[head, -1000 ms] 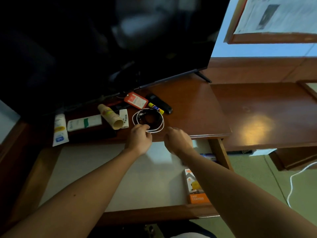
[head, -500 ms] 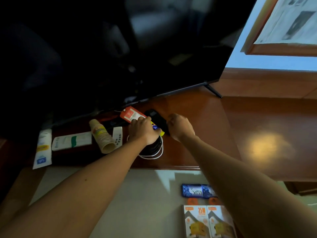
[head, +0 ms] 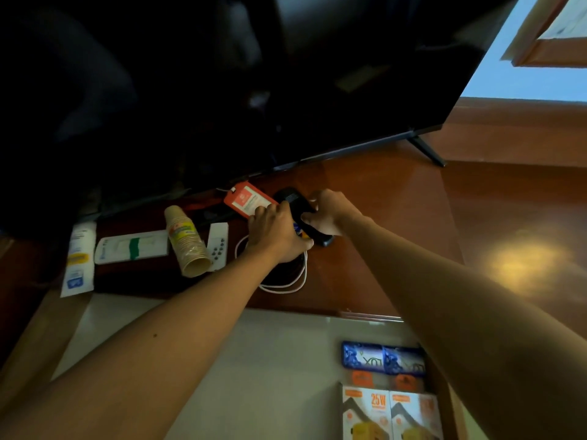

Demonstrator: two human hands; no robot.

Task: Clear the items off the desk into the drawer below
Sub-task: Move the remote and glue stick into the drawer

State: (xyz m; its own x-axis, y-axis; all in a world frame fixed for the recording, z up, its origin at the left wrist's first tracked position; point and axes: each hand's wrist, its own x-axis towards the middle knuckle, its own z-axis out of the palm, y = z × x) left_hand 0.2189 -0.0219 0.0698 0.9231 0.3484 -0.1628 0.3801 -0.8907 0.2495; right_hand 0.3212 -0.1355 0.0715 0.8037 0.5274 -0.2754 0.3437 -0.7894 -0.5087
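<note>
Black remote [head: 293,201]: gripped by the right hand [head: 328,214], fingers curled round its body, at the back of the desk [head: 381,223] just below the television [head: 286,74].
Left hand [head: 276,235]: laid curled over a small blue-and-yellow item [head: 300,231], largely hidden; whether it is pinched cannot be told. The wrist lies above the coiled white cable [head: 286,285].
Beside the hands: red tag [head: 249,200].
Further left on the desk: white keypad remote [head: 218,246], stack of paper cups [head: 187,246], white packet with green band [head: 131,247], white tube [head: 78,258] overhanging the front edge.
Open drawer [head: 254,360] below: blue boxes [head: 382,358] and orange-and-white charger boxes [head: 390,414] held at its right side.
Progress, as judged: early; nearly every desk item is still to be cleared.
Change noted: one second ago both hands were at the cable by the desk's front edge; they have since been carried past it to the remote, and the view has been brought closer.
</note>
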